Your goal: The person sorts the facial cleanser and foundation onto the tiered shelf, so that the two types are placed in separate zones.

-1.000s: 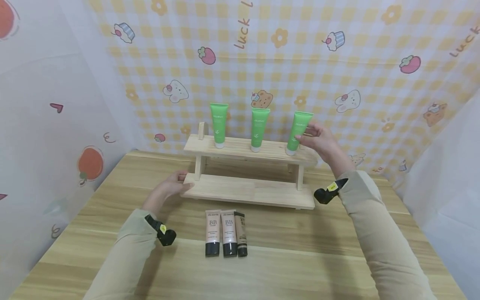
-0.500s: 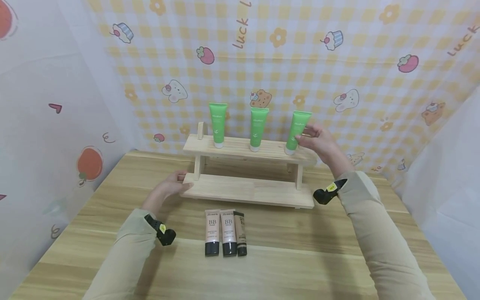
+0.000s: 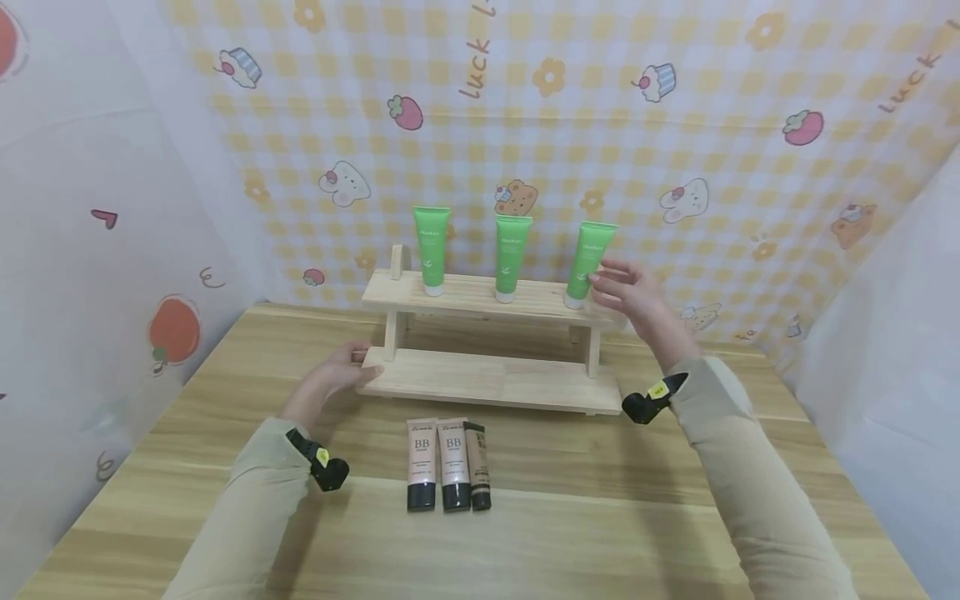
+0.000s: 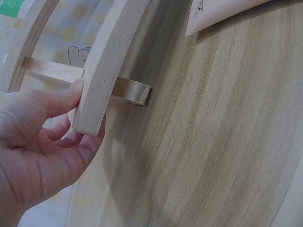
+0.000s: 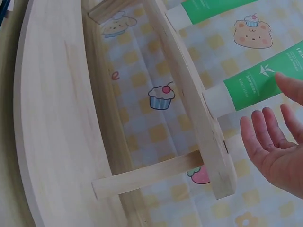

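A two-tier wooden display shelf [image 3: 487, 379] stands on the table. My left hand [image 3: 333, 377] grips the left end of its lower board, the thumb [image 4: 66, 97] on one face and fingers curled beneath. On the upper board three green squeeze tubes stand on their white caps: a left tube [image 3: 432, 248], a middle tube [image 3: 513, 254] and a right tube [image 3: 589, 257]. Beside the right tube, which tilts slightly, is my right hand [image 3: 637, 300]. Its fingers are spread apart in the right wrist view, the thumb [image 5: 291, 87] near or touching the tube; I cannot tell which.
Before the shelf, two BB cream tubes, a left one [image 3: 422, 462] and a right one [image 3: 454, 462], lie flat beside a slimmer dark-ended tube [image 3: 477, 462]. A patterned cloth [image 3: 555, 142] hangs behind the wooden table [image 3: 570, 542].
My right hand has let go of the right green tube, its fingers spreading away. The left hand keeps its grip on the shelf. The head view has shifted slightly.
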Available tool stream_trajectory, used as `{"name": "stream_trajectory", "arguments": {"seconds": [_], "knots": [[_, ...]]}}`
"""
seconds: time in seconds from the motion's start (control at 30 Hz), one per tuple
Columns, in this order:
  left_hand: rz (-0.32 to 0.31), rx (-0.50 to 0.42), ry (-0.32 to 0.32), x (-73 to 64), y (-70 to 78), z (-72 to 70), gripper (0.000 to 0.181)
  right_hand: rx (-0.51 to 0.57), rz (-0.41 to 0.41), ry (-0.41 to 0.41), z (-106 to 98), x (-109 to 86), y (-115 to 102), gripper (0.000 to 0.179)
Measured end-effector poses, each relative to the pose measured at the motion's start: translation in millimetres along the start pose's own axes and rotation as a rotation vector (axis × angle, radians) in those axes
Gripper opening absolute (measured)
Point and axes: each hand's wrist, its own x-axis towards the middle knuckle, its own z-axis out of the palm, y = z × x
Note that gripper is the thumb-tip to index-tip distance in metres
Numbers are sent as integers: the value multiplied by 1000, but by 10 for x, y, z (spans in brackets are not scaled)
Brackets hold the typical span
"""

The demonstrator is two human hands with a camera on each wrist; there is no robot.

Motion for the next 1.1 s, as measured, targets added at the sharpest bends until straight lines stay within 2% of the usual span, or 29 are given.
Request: {"name": "stream_trajectory", "arguments": {"seconds": [0.1, 0.23, 0.57, 1.1], "knots": [[-2, -4, 2, 3, 0, 2, 66, 39, 14, 12, -4, -35, 32, 63], [-1, -9, 7, -1, 6, 8, 65, 64, 34, -24, 6, -85, 90, 61], [-5, 6, -6, -35, 13, 8, 65, -52, 43, -69, 55, -163, 244, 56], [0, -1, -11, -37, 2, 4, 66, -84, 94, -184, 141, -251, 391, 54]]}}
